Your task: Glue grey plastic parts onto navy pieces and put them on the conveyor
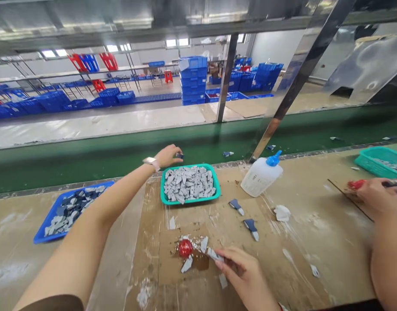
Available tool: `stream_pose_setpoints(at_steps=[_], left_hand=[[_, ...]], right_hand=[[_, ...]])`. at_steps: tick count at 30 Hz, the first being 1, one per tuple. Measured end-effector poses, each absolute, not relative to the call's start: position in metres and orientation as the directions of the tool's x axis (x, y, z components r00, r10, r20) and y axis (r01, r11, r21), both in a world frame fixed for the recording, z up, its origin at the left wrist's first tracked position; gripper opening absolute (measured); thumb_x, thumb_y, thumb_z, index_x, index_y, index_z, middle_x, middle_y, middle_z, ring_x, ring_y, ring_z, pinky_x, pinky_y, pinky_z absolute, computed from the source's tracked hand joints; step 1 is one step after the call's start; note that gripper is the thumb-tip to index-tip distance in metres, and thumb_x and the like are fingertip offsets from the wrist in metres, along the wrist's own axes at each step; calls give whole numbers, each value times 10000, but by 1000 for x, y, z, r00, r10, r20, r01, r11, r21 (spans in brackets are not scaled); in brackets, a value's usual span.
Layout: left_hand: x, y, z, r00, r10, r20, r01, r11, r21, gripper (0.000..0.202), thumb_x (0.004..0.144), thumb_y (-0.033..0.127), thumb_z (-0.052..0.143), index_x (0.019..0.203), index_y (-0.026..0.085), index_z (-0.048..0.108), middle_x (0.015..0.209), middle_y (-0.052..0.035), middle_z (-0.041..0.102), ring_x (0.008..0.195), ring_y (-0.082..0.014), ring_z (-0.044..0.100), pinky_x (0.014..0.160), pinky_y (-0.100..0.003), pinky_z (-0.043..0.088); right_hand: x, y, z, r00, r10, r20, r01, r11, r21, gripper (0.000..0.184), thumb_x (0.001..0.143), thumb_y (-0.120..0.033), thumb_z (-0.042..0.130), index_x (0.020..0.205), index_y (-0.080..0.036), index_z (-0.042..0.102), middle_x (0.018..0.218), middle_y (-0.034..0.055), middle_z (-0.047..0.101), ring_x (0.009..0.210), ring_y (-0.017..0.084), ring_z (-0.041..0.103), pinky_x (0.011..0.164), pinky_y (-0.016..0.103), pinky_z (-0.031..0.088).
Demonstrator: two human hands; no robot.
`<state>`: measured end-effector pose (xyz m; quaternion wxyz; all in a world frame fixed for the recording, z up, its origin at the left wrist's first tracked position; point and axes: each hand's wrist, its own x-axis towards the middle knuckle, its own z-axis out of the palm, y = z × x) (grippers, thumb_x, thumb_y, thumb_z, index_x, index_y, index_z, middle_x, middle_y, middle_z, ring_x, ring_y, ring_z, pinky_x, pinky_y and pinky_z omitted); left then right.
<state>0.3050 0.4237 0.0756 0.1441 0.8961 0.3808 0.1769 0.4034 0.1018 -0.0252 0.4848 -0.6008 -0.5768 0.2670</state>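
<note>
My left hand [168, 156] reaches over the green conveyor belt, its fingertips around a small dark blue plastic piece [179, 156]. In front of me, my right hand [244, 272] pinches a small light grey plastic piece [214, 255] between thumb and fingers. Beside that piece is a red round object [185, 248], with white crumbs around it. Two loose grey pieces lie close by, one grey piece [187, 264] below the red object. A teal tray [163, 197] heaped with grey pieces stands just below my left hand. Two blue-and-grey joined parts [251, 229] rest to the right.
A white squeeze bottle [261, 176] with a blue cap stands right of the teal tray. At left, a blue tray [39, 236] holds dark and grey pieces. Another person's hand [379, 196] works at the right edge. A metal post [282, 108] rises behind the bottle.
</note>
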Motion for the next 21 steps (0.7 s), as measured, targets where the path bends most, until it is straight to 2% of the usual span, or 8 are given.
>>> stream_pose_setpoints(at_steps=[3, 5, 7, 9, 12, 15, 18, 21], left_hand=[[261, 406, 74, 658, 705, 265, 528, -683, 505, 205, 780, 256, 567, 928, 140, 483, 1011, -71, 546, 960, -165, 513, 840, -319, 429], [223, 370, 69, 624, 718, 310, 405, -635, 658, 229, 799, 289, 533, 952, 178, 404, 1030, -66, 546, 965, -161, 517, 830, -297, 425], [188, 319, 58, 570, 775, 274, 224, -467, 855, 253, 792, 332, 545, 907, 202, 362, 895, -40, 581, 865, -167, 553, 765, -290, 435], [161, 264, 41, 522, 842, 135, 115, -227, 967, 261, 794, 355, 546, 912, 212, 361, 767, -11, 562, 727, -154, 547, 683, -271, 430], [141, 196, 10, 477, 878, -45, 40, 30, 999, 271, 818, 388, 500, 1012, 225, 403, 725, -1, 496, 649, -126, 464, 625, -237, 383], [142, 156, -12, 492, 859, -141, 31, 145, 989, 233, 820, 408, 484, 975, 235, 466, 731, -3, 452, 657, -128, 398, 617, -232, 331], [153, 138, -19, 504, 848, -162, -10, 193, 981, 199, 804, 420, 498, 921, 260, 480, 703, 4, 406, 631, -135, 350, 589, -240, 294], [165, 133, -16, 521, 842, -138, -39, 185, 982, 181, 798, 393, 513, 940, 289, 475, 735, 1, 394, 656, -147, 352, 607, -251, 296]], right_hand=[[388, 97, -14, 263, 946, 189, 465, 48, -884, 192, 820, -244, 466, 908, -293, 630, 799, 38, 605, 672, 163, 585, 584, 278, 535], [377, 93, -18, 263, 946, 187, 496, 34, -868, 200, 831, -231, 452, 906, -277, 632, 813, 44, 599, 715, 170, 574, 632, 306, 519], [368, 89, -27, 239, 948, 212, 542, 51, -839, 222, 844, -203, 427, 922, -263, 626, 833, 53, 594, 768, 180, 560, 691, 329, 497], [361, 85, -36, 194, 957, 217, 610, 56, -790, 253, 860, -182, 392, 949, -250, 619, 854, 64, 588, 804, 191, 543, 728, 348, 474], [355, 83, -44, 126, 974, 188, 732, 37, -680, 286, 879, -183, 349, 933, -228, 627, 831, 83, 576, 800, 204, 526, 723, 364, 454], [355, 85, -47, 96, 981, 171, 787, 30, -616, 292, 884, -223, 352, 871, -220, 644, 769, 87, 567, 757, 209, 527, 680, 363, 454], [361, 87, -41, 111, 976, 188, 715, 54, -697, 249, 869, -285, 407, 878, -220, 647, 776, 79, 580, 740, 203, 545, 667, 361, 472], [366, 86, -25, 201, 964, 177, 523, 47, -851, 200, 844, -305, 469, 905, -228, 643, 844, 68, 596, 758, 183, 564, 664, 329, 496]])
